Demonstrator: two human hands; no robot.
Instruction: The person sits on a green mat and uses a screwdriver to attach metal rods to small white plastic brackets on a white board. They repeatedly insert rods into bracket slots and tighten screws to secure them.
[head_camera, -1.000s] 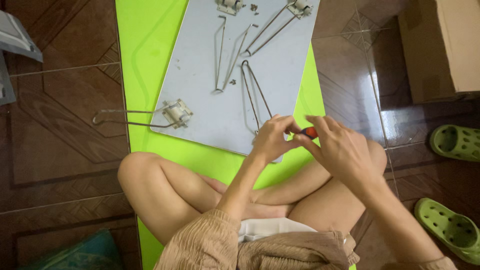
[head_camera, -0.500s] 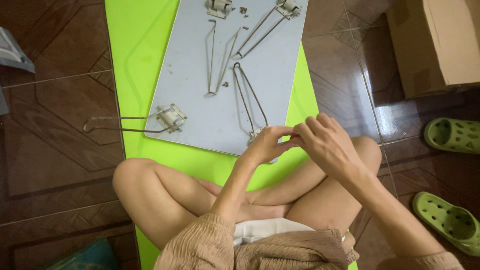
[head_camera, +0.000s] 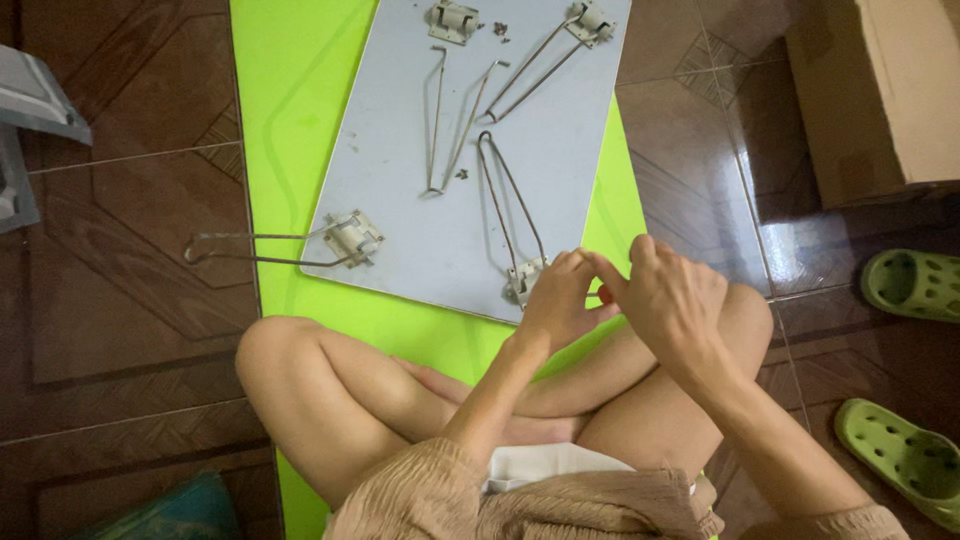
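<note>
I sit cross-legged on a lime green mat (head_camera: 290, 120) with a grey board (head_camera: 420, 230) lying on it. My left hand (head_camera: 558, 302) and my right hand (head_camera: 672, 300) meet at the board's near right corner, fingertips touching. Between them shows a bit of the red handle of a small screwdriver (head_camera: 605, 295), which both hands pinch; the rest of it is hidden. Just left of my left hand sits a metal hinge bracket (head_camera: 525, 278) at the end of a bent wire leg (head_camera: 505, 190).
Another wire leg with a bracket (head_camera: 350, 237) sticks off the board's left edge. A loose wire leg (head_camera: 440, 110), small screws (head_camera: 462, 174) and two brackets lie farther up. A cardboard box (head_camera: 890, 90) and two green clogs (head_camera: 915, 283) stand on the right.
Both hands have dropped slightly toward me and closed tighter over the screwdriver, so less of its red handle shows. The bracket beside my left hand is now uncovered.
</note>
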